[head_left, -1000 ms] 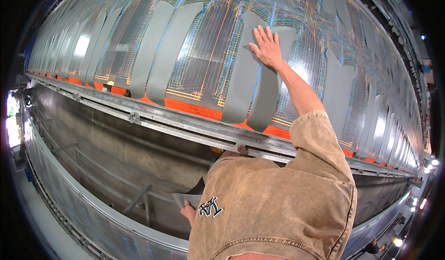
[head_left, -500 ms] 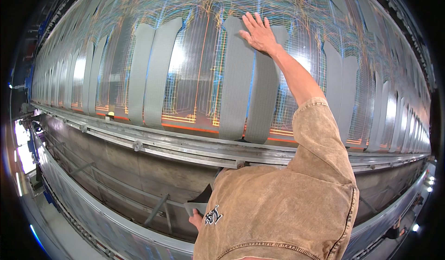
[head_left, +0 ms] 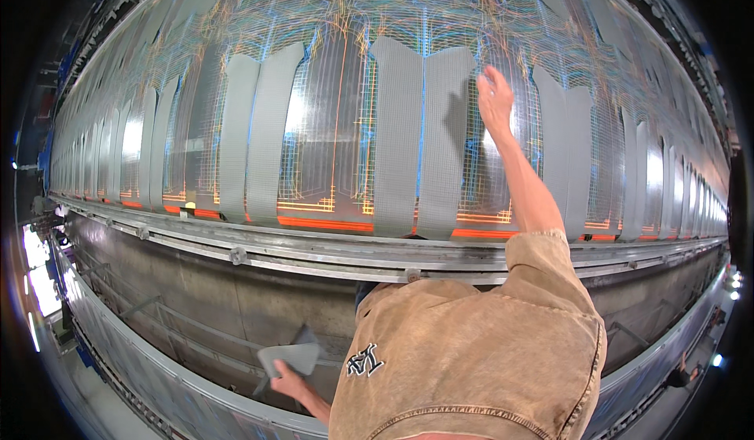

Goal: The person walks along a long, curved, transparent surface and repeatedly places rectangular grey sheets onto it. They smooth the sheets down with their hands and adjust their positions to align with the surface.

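My left hand [head_left: 290,382], low beside my body, grips a grey sheet piece [head_left: 290,357] by its edge. A darker corner rises behind that piece; whether it is a second layer I cannot tell. Above the long table [head_left: 334,138] my right hand [head_left: 495,101] is lifted, its fingers loosely bent and holding nothing. Just left of it lie two long grey textured strips, a left strip [head_left: 397,138] and a right strip [head_left: 445,146], side by side with a narrow gap. My right hand's shadow falls on the right strip.
Colored printed lines cover the tabletop. More strip pairs lie along it, such as a left pair [head_left: 239,134] and a right pair [head_left: 554,149]. A metal rail [head_left: 314,258] edges the near side. Below it runs a trough with metal bars [head_left: 196,334].
My right hand has lifted off the right strip and moved right and slightly nearer. That strip now lies flatter. My left hand has swung out leftward with the grey sheet piece.
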Available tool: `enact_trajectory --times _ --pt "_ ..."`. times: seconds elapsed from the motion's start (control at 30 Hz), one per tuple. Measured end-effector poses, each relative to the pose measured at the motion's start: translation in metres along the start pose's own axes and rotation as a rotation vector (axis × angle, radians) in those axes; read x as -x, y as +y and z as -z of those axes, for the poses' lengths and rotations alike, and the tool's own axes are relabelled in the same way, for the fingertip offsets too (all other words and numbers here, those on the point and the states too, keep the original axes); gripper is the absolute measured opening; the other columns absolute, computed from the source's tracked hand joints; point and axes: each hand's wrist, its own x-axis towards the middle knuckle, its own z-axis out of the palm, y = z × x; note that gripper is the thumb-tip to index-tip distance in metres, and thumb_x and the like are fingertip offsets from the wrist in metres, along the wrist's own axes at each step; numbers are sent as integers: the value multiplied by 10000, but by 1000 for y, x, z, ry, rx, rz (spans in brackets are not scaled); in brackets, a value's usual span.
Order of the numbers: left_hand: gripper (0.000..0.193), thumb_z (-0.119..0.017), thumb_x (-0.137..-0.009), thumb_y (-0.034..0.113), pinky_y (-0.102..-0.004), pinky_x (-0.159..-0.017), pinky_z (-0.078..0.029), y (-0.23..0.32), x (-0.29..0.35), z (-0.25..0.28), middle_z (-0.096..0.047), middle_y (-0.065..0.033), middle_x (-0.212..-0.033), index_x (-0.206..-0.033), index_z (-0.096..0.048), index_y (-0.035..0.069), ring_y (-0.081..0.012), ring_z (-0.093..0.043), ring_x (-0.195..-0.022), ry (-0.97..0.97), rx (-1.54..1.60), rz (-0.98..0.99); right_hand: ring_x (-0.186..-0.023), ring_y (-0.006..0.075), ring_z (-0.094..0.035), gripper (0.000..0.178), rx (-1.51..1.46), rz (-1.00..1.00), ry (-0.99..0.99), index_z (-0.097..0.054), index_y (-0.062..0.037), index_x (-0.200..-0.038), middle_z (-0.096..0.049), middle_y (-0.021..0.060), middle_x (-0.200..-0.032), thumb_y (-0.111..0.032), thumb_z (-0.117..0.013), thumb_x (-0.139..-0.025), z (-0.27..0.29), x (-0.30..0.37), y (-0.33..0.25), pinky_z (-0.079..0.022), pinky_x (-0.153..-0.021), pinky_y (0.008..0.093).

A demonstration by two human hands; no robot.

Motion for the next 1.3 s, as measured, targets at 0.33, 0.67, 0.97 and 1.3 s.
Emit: enact_trajectory --times 0.33,0.67,0.97,1.3 --pt "492 -690 -873 347 -302 -462 -343 229 -54 38 -491 -28 -577 -723 -604 -114 -118 -384 -518 238 -7 -592 -1347 378 -317 449 525 210 -82 -482 39 -1278 -411 224 -1401 -180 -573 -897 46 125 36 -272 -1111 449" --pt "254 -686 -875 185 -280 -609 -461 155 -99 -8 -638 -55 -786 -909 -663 -66 -120 -554 -672 -65 341 -219 -1355 352 -306 487 605 224 -67 -481 30 -1284 -398 207 -1411 -221 -596 -883 35 130 33 -252 -1123 440" --pt "272 -658 -842 30 -346 -783 -515 75 -90 -16 -653 -108 -999 -1088 -587 -63 -218 -636 -858 -82 557 54 -1301 363 -375 459 702 314 -22 -487 45 -1246 -440 214 -1364 -195 -594 -870 38 129 36 -294 -1087 450" --pt "332 -688 -699 -11 -356 -719 -487 -73 -82 -19 -646 -119 -874 -1009 -586 -77 -218 -603 -774 -341 -245 163 -1340 374 -314 487 623 249 -74 -479 35 -1265 -394 225 -1398 -228 -584 -868 31 127 34 -237 -1113 468"
